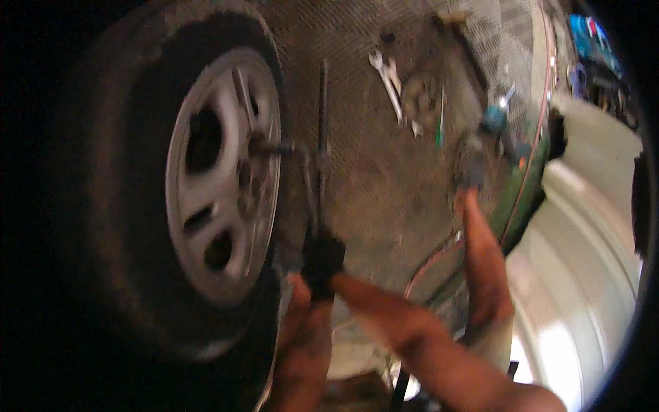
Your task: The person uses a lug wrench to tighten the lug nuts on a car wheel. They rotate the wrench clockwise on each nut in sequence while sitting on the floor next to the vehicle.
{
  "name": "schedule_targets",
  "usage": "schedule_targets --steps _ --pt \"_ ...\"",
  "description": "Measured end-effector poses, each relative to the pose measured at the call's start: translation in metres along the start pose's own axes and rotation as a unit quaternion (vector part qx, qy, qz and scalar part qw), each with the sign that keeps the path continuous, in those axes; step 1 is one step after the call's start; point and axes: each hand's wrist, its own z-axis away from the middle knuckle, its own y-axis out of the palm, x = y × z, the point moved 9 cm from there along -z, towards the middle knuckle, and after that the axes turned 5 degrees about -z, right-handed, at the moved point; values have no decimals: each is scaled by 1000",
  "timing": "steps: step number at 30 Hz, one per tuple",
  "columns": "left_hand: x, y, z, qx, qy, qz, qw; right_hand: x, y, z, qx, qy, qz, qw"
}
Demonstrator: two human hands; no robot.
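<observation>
A lug wrench stands out from a car wheel, its socket end against the hub area of the silver rim. Its dark bars run up and down beside the wheel. At the lower end of the wrench my right hand, in a dark glove, is closed round the bar. My left hand is bunched against it, also dark-gloved and apparently on the same bar. Blur and overlap hide the individual fingers. The wheel's black tyre fills the left side.
On the patterned dirty floor lie a combination wrench, a green-handled screwdriver and a teal power tool. My right leg stretches forward. A pale curved panel stands at right, with a hose nearby.
</observation>
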Motion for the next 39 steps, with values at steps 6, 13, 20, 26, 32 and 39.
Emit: schedule_targets --steps 6,13,20,26,32,39 --pt "15 -6 -1 -45 -55 112 991 9 27 67 214 6 -175 961" --pt "-1 -24 -22 -26 -150 264 952 165 -101 -25 92 -265 -455 845" --pt "-87 -21 1 77 184 -18 980 77 -111 -69 251 18 -554 794" --pt "-86 6 59 171 -32 229 958 -63 -153 -46 148 95 -448 877" --pt "-133 -67 85 56 245 76 965 -59 -202 -38 62 -20 -245 967" --pt "-95 -84 129 36 241 -342 908 -90 -337 -22 84 -93 -91 988"
